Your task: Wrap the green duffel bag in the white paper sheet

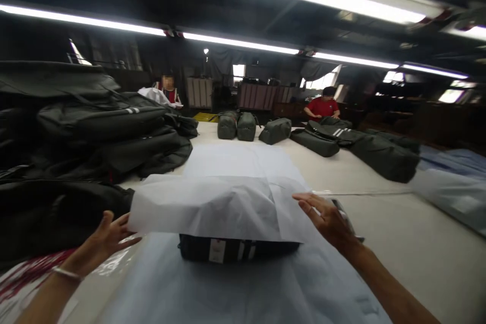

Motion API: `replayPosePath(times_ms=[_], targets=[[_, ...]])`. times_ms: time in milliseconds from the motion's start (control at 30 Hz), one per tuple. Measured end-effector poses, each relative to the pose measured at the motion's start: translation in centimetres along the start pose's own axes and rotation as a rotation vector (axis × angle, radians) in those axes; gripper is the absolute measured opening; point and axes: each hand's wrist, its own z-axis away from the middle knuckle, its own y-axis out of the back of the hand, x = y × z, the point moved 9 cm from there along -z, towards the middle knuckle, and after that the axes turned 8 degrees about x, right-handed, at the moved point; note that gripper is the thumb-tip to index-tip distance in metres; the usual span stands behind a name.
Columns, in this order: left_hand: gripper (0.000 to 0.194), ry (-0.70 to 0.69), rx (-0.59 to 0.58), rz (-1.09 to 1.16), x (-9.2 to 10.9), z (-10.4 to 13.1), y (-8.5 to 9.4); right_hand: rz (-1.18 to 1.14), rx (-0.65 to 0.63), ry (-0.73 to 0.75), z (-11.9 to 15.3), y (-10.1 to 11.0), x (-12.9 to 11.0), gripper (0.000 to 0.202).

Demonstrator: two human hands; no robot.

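Note:
A sheet of white tissue paper (228, 197) lies draped over a folded dark item (235, 249) with a white label, on the pale table in front of me. My left hand (104, 240) is at the sheet's left corner, fingers spread, touching its edge. At the sheet's right edge my right hand (326, 220) rests with fingers extended, holding nothing that I can see. The dark item's front edge shows below the paper; the rest of it is hidden.
A tall stack of dark bags (87, 131) fills the left side. More dark bags (341, 142) lie across the far table, where two people sit or stand, one in red (322, 106). Clear plastic sheets (451, 192) lie at right.

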Motion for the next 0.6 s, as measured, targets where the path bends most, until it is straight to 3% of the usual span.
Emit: replayPosePath(times_ms=[67, 167, 300, 367, 533, 600], targets=[[0.071, 0.109, -0.054, 0.201, -0.8, -1.1, -0.9, 0.016, -0.008, 0.045, -2.8, -1.7, -1.1, 0.042], [0.070, 0.071, -0.005, 0.173, -0.3, -2.0, -1.4, 0.088, -0.089, 0.151, -5.2, -6.2, -1.3, 0.050], [0.076, -0.014, 0.028, 0.018, 0.0, -1.2, -1.7, 0.202, -0.154, 0.174, -4.5, -11.7, 1.6, 0.058], [0.083, -0.018, 0.070, -0.021, -0.9, -0.8, -1.0, 0.238, -0.165, 0.180, -2.9, -13.5, 2.6, 0.060], [0.087, -0.003, 0.121, -0.238, -5.9, -1.2, 3.0, 0.344, 0.009, 0.291, 0.2, -14.0, 1.0, 0.056], [0.086, -0.031, 0.194, -0.408, -6.5, -1.9, 5.0, 0.359, 0.049, 0.325, 0.7, -13.7, 0.3, 0.056]])
